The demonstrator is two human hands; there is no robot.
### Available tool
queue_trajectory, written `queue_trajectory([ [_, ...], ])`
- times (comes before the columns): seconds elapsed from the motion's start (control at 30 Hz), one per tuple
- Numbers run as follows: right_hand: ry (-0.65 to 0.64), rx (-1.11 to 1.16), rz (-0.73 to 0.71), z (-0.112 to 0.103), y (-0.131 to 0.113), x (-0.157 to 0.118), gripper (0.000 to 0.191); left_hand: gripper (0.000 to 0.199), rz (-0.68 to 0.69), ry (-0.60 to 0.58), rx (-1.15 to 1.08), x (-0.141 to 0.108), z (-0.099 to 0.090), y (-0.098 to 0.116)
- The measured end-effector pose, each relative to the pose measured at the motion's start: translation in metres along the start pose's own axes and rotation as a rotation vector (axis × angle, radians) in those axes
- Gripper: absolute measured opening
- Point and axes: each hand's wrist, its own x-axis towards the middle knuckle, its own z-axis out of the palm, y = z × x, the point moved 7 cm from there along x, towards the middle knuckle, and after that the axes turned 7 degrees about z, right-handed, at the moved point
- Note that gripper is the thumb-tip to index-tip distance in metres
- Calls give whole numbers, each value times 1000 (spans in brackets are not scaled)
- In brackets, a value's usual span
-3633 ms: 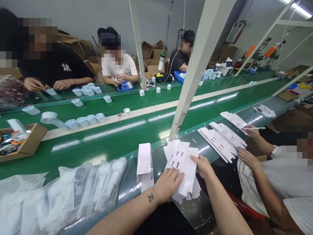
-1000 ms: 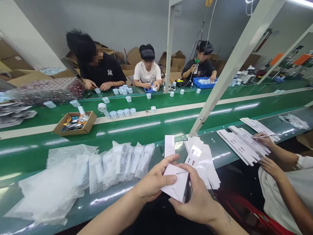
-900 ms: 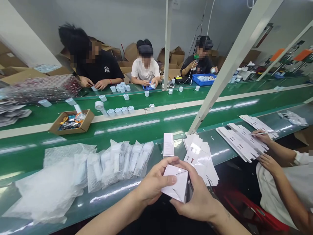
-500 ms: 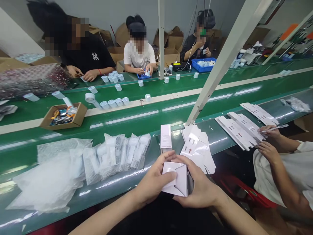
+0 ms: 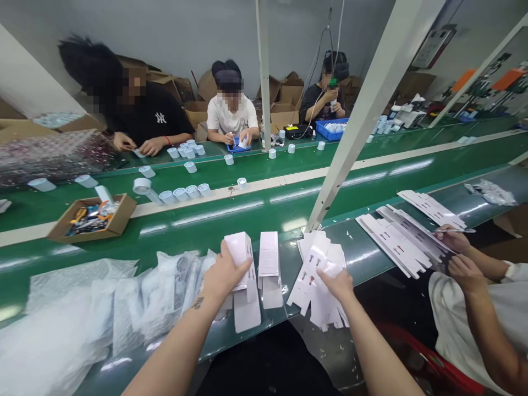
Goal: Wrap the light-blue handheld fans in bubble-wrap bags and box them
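Two hands: both on the green tabletop (image 5: 363, 253).
Left hand (image 5: 223, 273): fingers grasping folded white cardboard box (image 5: 243, 275), 9 o'clock of its twin (image 5: 270, 269).
Right hand (image 5: 339, 284): fingers released, flat on stack of flat white box blanks (image 5: 315, 269).

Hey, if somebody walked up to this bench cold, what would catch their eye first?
Probably the left hand gripping a folded white carton at the near edge of the green bench, beside a second carton. Just right of it, the right hand rests on a stack of flat white blanks. Clear plastic bags sprawl across the near left.
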Motion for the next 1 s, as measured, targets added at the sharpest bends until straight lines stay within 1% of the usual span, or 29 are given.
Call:
queue_trajectory([
  [0.07, -2, 11, 75, 8, 13, 11, 106, 89, 46, -67, 129, 14, 24, 9],
  [0.13, -1, 55, 129, 10, 20, 17, 98, 78, 114, -130, 161, 19, 47, 19],
  [0.17, -12, 90, 141, 8, 21, 20, 93, 74, 128, -169, 145, 19, 55, 20],
  [0.2, -35, 134, 147, 6, 21, 22, 86, 71, 124, -198, 122, 16, 61, 20],
  [0.23, -73, 186, 148, 3, 19, 23, 78, 69, 116, -196, 103, 13, 61, 19],
  [0.27, -122, 244, 144, 1, 16, 23, 70, 66, 126, -163, 89, 8, 59, 20],
  [0.3, -178, 304, 136, -2, 12, 22, 63, 63, 178, -114, 78, 1, 55, 24],
  [0.33, -233, 362, 124, -5, 7, 21, 58, 60, 281, -74, 60, -9, 52, 34],
  [0.37, -282, 414, 110, -8, 1, 18, 56, 59, 435, -59, 27, -21, 52, 49],
  [0.43, -357, 487, 79, -14, -11, 9, 58, 59, 803, -118, -76, -54, 59, 87],
  [0.47, -397, 512, 68, -16, -17, 3, 61, 57, 954, -152, -127, -70, 61, 104],
  [0.5, -432, 524, 60, -19, -23, -5, 64, 51, 1054, -155, -170, -82, 60, 117],
  [0.53, -441, 516, 47, -25, -28, -12, 68, 42, 1104, -122, -210, -88, 54, 126],
  [0.57, -400, 475, 14, -35, -34, -20, 72, 36, 1110, -69, -251, -90, 43, 132],
  [0.6, -306, 401, -53, -51, -42, -28, 77, 33, 1081, -12, -297, -87, 30, 134],
  [0.63, -188, 292, -161, -68, -54, -39, 82, 31, 1027, 31, -348, -83, 14, 132],
  [0.67, -93, 160, -305, -83, -70, -53, 86, 28, 967, 38, -395, -78, -2, 129],
  [0.7, -58, 23, -464, -91, -88, -70, 86, 24, 913, 13, -429, -73, -16, 124],
  [0.73, -119, -107, -613, -90, -104, -88, 80, 21, 872, -26, -445, -70, -28, 119],
  [0.77, -267, -216, -722, -79, -117, -107, 66, 17, 839, -35, -448, -69, -40, 113],
  [0.8, -446, -288, -778, -65, -124, -126, 49, 14, 817, 21, -440, -70, -53, 106],
  [0.83, -607, -326, -785, -50, -127, -143, 36, 13, 807, 144, -425, -74, -67, 99],
  [0.87, -719, -329, -763, -36, -130, -157, 31, 13, 804, 305, -405, -81, -79, 92],
  [0.9, -778, -308, -733, -22, -131, -168, 32, 14, 804, 459, -386, -90, -86, 86],
  [0.93, -795, -272, -714, -10, -132, -177, 32, 15, 811, 560, -372, -99, -89, 81],
  [0.97, -787, -230, -711, 1, -133, -185, 30, 16, 812, 589, -368, -106, -86, 77],
  [1.0, -776, -197, -721, 10, -133, -193, 29, 19, 793, 547, -374, -109, -79, 74],
])
